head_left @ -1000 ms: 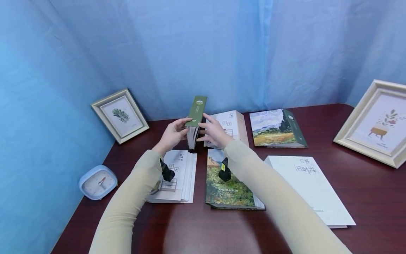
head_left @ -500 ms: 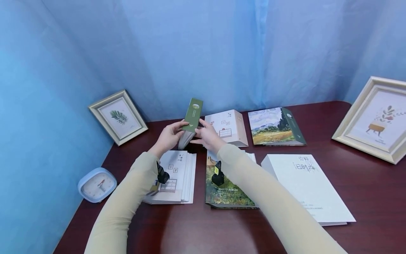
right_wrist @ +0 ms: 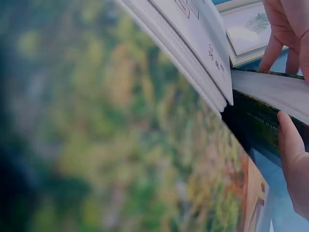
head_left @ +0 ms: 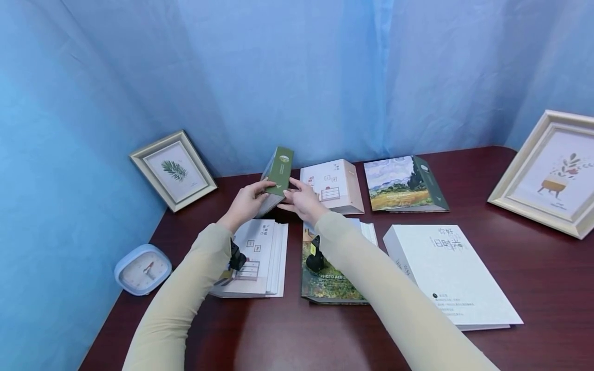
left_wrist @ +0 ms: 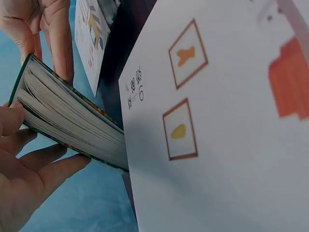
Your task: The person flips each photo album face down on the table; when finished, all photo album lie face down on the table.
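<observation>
A photo album with a green spine is held between both hands at the far side of the table, tilted with its spine up. My left hand grips its left side, thumb at the near end of the spine. On the opposite side, my right hand holds the cover. The left wrist view shows the album's page edges, with left fingers against one cover and right fingers against the other. In the right wrist view, pale pages lie between the covers. Whether the album touches the table is unclear.
Near my forearms lie a white album stack and a landscape PHOTO ALBUM. Farther off are a white-and-pink album and a field-painting album. A big white album, two picture frames and a blue clock stand around.
Both hands have shifted slightly left and down with the green-spined album. Its lower edge has swung left, so it now tilts and shows more of its left side.
</observation>
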A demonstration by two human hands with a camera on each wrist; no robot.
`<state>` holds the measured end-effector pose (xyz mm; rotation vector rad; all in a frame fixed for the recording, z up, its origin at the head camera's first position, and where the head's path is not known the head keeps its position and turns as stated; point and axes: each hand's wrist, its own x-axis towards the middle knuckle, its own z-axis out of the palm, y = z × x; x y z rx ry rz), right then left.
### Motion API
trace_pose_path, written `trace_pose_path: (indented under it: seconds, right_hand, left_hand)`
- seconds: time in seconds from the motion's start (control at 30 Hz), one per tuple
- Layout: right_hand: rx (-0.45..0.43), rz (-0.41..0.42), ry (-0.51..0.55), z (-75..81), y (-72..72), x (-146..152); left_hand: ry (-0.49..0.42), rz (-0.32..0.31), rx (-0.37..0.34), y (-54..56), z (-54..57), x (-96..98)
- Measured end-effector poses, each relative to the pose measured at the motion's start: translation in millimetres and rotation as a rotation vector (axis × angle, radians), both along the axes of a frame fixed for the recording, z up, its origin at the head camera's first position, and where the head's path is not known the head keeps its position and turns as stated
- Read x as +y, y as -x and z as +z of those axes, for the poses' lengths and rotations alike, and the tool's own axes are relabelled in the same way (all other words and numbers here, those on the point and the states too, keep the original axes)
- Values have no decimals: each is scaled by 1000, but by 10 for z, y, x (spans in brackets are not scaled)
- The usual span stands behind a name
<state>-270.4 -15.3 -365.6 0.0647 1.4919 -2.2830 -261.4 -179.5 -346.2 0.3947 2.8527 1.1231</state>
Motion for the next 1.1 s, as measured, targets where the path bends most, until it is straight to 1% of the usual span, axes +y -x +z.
trace_pose_path:
  seconds: [0.13, 0.2, 0.37, 0.47, 0.6, 0.77, 0.93, 1.1]
  right_hand:
    - [-41, 7, -31, -17, 12, -8]
    - [-70, 13, -45, -25, 19, -16]
    - [-113, 27, -100, -33, 28, -46]
    - [-132, 33, -138, -39, 31, -63]
    - [-147, 46, -159, -62, 41, -69]
    - [-155, 68, -179, -94, 67, -57]
    - [-167, 94, -174, -124, 75, -59]
    - [-158, 89, -193, -140, 69, -55]
  left_hand:
    - [56, -13, -27, 6, -24, -14]
    - [102, -16, -35, 4, -33, -22]
    - [196, -24, -25, 13, -47, -15]
    - [242, -18, -32, 28, -69, -2]
    - [277, -2, -54, 50, -94, 3]
    - [294, 7, -75, 78, -109, -3]
    - [316, -2, -105, 94, -129, 5]
    - [373, -6, -109, 123, -153, 39]
